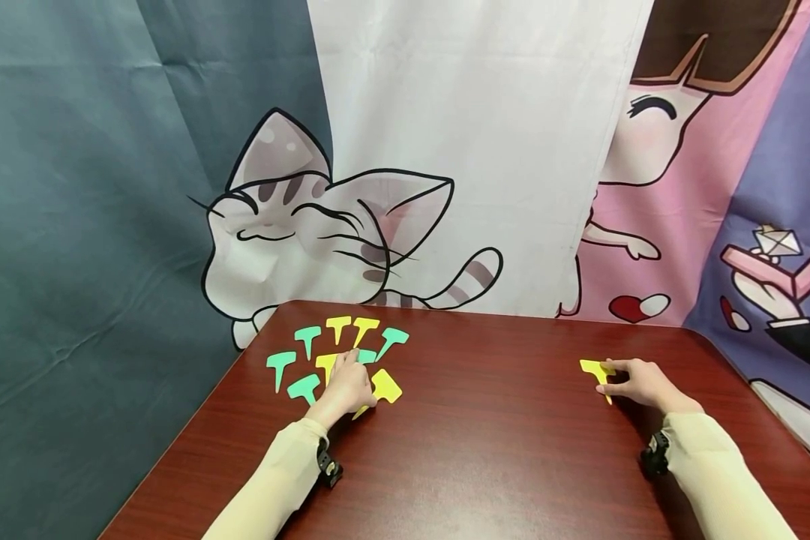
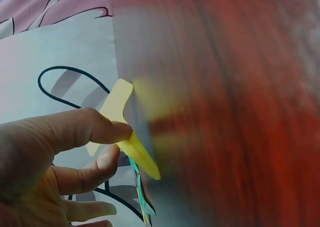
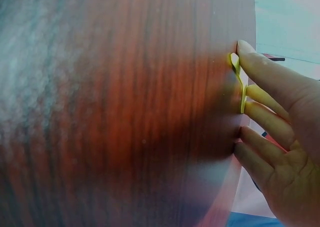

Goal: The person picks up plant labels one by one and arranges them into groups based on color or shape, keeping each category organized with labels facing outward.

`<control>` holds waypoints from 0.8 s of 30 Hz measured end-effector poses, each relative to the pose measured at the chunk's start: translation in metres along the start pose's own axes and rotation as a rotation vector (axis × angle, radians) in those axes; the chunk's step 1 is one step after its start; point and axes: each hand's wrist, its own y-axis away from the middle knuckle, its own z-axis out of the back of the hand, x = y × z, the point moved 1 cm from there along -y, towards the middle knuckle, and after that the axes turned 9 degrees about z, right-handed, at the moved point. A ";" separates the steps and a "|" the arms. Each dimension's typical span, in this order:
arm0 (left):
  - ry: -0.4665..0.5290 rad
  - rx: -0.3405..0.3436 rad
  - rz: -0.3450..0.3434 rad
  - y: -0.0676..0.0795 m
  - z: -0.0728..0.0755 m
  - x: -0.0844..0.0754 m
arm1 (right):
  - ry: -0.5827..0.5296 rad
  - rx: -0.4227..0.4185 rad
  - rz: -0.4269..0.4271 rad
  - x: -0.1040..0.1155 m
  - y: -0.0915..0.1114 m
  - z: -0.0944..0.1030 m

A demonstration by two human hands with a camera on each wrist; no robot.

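Cartoon-printed curtains (image 1: 486, 112) backed the reddish table (image 1: 499, 457), where the left hand (image 1: 347, 384) pinched a yellow T-shaped tag (image 1: 387, 386) beside other tags (image 1: 307, 340) and the right hand (image 1: 637, 384), well apart, pinched another yellow tag (image 1: 590, 367), apparently a gripping step whose next move called for steady fingertips.

Tabletop (image 1: 486, 435): smooth, glossy wood grain. Tags (image 1: 387, 386): smooth, plastic-looking. Backdrop (image 1: 486, 112): matt, lightly creased cloth.
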 end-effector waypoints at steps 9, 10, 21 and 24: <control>0.034 0.019 -0.046 0.001 0.000 0.003 | 0.012 -0.001 0.001 0.000 0.000 0.000; 0.039 0.022 -0.052 0.001 0.000 0.004 | 0.016 -0.002 0.007 0.000 0.000 0.000; 0.079 0.039 -0.111 0.002 0.001 0.005 | 0.008 0.005 0.004 0.002 0.000 0.002; 0.094 0.038 -0.134 0.003 0.001 0.005 | 0.016 0.005 0.007 0.000 0.000 0.001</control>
